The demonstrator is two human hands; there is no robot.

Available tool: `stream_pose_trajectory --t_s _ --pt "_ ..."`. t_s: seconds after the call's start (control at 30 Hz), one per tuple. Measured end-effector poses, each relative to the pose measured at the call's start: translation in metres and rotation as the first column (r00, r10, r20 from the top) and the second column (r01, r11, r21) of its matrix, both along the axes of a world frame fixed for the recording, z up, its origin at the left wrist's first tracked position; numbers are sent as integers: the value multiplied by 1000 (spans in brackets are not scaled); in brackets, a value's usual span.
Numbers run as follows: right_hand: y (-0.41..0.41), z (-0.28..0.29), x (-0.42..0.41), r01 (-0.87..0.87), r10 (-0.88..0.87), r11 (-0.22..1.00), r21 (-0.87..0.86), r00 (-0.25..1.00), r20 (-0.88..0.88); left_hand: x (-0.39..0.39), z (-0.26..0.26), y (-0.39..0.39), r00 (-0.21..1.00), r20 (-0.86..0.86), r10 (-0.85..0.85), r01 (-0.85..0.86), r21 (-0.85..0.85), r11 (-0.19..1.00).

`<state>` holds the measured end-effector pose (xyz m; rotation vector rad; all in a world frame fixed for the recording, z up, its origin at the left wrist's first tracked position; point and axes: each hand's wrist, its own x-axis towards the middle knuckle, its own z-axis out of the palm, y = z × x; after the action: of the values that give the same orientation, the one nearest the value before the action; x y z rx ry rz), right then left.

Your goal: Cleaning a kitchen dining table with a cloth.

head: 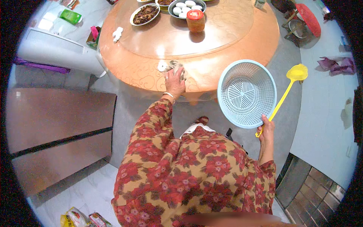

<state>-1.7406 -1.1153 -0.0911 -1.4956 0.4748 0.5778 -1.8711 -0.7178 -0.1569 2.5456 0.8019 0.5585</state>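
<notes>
My left hand (175, 82) is on the near edge of a round orange table (130, 68), its fingers over a crumpled grey-patterned cloth (175, 65). A small crumpled white tissue (162, 66) lies just left of the cloth. Off the table's right edge, my right hand (267, 127) grips the rim of a light-blue plastic basket (246, 93), tilted so its slotted bottom shows. The same hand holds a yellow long-handled plastic tool (283, 98) with a wide scalloped head, slanting up to the right.
On the table's raised round centre (158, 39) stand a red-lidded jar (195, 22), a bowl of white eggs (185, 10) and a plate of dark food (145, 14). Another white tissue (117, 34) lies at left. A white appliance (59, 52) and brown cabinet (62, 122) flank the left side.
</notes>
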Motion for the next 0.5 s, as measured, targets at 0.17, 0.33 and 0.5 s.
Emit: stream_pose_trajectory --t_s 0.17,0.33,0.5 --pt "3 -2 2 6 -4 1000 28 997 -78 -21 18 7 973 -73 -220 201 -207 958" --pt "0 -8 4 26 -24 994 107 999 -23 -84 18 33 989 85 -121 138 -243 960" --pt "4 -14 -2 90 -85 993 72 994 -75 -89 13 95 956 45 291 -279 -182 943"
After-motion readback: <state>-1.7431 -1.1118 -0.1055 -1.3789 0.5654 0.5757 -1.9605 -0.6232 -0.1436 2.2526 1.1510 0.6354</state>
